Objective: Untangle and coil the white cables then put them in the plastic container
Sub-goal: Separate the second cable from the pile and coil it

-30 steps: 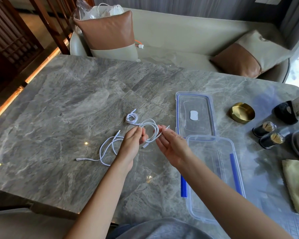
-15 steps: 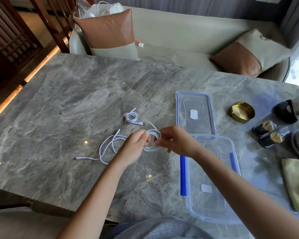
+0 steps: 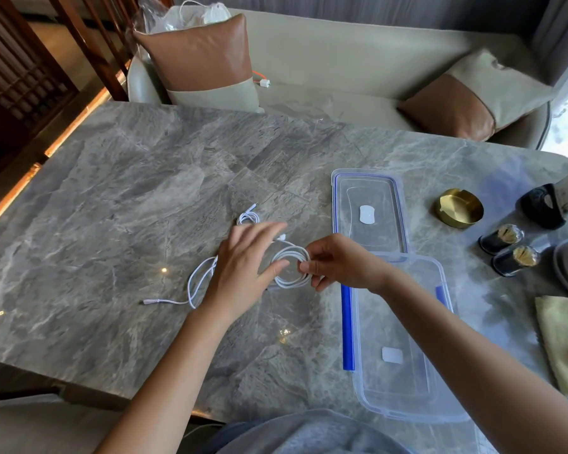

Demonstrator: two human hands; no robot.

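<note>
While the right hand [image 3: 341, 267] pinched the white coil [image 3: 292, 257] over the bench [image 3: 112, 208], just beside the plastic container [image 3: 404, 399], the left hand [image 3: 243, 270] spread its fingers [image 3: 269, 229] open, gripping nothing. It should feed the loose tail [image 3: 194, 288] in evenly, with the loops flat.

The worktop [image 3: 112, 224] is grey stone veined with paler streaks. The cables [image 3: 291, 252] are white. The container [image 3: 394, 381] is clear with blue clips, and its lid [image 3: 368, 188] is clear with a blue edge. A bowl [image 3: 459, 208] shines gold. A cushion [image 3: 200, 54] is brown over beige, and a cloth [image 3: 561, 339] is pale yellow.
</note>
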